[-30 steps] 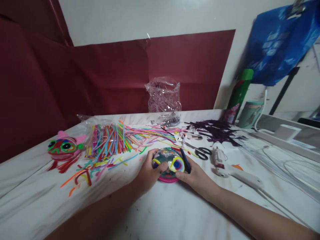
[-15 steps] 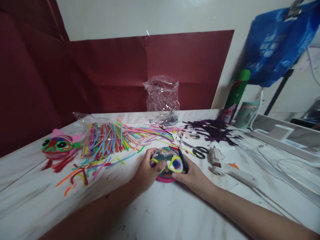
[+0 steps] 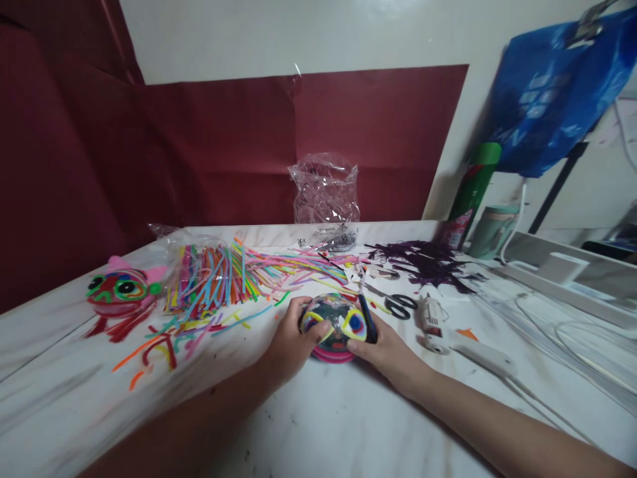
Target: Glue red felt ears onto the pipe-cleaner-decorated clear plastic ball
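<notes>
Close to the table's middle, my left hand (image 3: 293, 338) grips the near side of a clear, rounded plastic craft head (image 3: 332, 335), its thumb on the front. The head carries two yellow-ringed eyes, the right one blue and red in the centre, and a pink band below. My right hand (image 3: 385, 352) closes round the head's other side, thumb below the right eye. A slim dark tool with a pale tip (image 3: 367, 315) stands between that hand and the head; its kind is unclear. Fingers behind the head are hidden. Black-handled scissors (image 3: 398, 305) lie just beyond.
A finished-looking pink and red craft head (image 3: 122, 295) sits at left beside bundled pipe cleaners (image 3: 209, 275), with cut pieces scattered in front. Purple strips (image 3: 423, 259) lie at the back right. A white glue gun (image 3: 432, 325) with a cord rests right of my hands.
The craft head has turned slightly, and its eyes sit a little further right in view. Both hands keep their hold on it. The whole view has shifted slightly.
</notes>
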Available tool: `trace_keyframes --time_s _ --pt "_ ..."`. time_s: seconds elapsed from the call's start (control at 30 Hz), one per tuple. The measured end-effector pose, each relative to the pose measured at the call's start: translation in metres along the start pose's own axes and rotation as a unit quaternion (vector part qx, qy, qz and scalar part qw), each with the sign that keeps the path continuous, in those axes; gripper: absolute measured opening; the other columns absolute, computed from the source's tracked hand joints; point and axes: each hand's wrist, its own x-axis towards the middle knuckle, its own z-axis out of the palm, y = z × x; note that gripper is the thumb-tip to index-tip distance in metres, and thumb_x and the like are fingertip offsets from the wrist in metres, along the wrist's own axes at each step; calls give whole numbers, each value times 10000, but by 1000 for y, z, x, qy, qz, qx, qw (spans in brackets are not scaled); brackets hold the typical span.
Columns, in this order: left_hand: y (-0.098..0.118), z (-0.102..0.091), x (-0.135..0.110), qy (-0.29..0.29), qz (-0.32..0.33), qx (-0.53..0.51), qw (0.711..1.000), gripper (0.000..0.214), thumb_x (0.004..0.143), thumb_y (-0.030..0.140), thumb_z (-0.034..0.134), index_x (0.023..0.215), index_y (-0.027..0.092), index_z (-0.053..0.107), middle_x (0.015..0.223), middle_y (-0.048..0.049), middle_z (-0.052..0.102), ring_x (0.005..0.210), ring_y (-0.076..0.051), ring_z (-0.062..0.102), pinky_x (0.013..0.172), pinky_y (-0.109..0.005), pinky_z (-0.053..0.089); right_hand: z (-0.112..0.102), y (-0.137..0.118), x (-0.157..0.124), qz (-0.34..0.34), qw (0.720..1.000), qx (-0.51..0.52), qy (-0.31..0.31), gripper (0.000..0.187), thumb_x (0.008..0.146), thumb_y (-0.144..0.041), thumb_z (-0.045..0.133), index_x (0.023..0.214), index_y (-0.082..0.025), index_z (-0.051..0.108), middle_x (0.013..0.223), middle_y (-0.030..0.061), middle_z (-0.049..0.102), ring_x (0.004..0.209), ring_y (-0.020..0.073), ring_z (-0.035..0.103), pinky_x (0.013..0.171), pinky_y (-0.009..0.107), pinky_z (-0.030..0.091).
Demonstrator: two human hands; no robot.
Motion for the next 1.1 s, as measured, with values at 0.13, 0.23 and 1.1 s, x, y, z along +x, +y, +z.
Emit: trace_keyframes --time_s 0.13,0.23,1.1 --pt "0 -2 0 -8 -1 35 999 494 658 319 666 1088 218 444 937 -24 631 830 -184 608 737 -304 484 3 -1 -1 0 999 -32 8 742 609 -439 807 1217 -170 479 1207 124 638 1097 298 590 978 450 436" --pt "0 -3 0 -10 16 57 998 475 669 327 660 1080 219 449 916 -17 631 815 -182 608 726 -301 486 3 -1 0 -2 999 -41 10 742 607 -455 801 1211 -168 481 1199 124 640 1085 295 597 976 445 439" --pt "10 -2 -9 -39 126 124 983 738 580 229 733 1217 207 360 1137 -85 518 1026 -250 551 887 -371 464 0 2 -5 -97 974 -199 46 924 563 -434 811 1314 -155 350 1321 181 486 1215 320 479 1027 464 387"
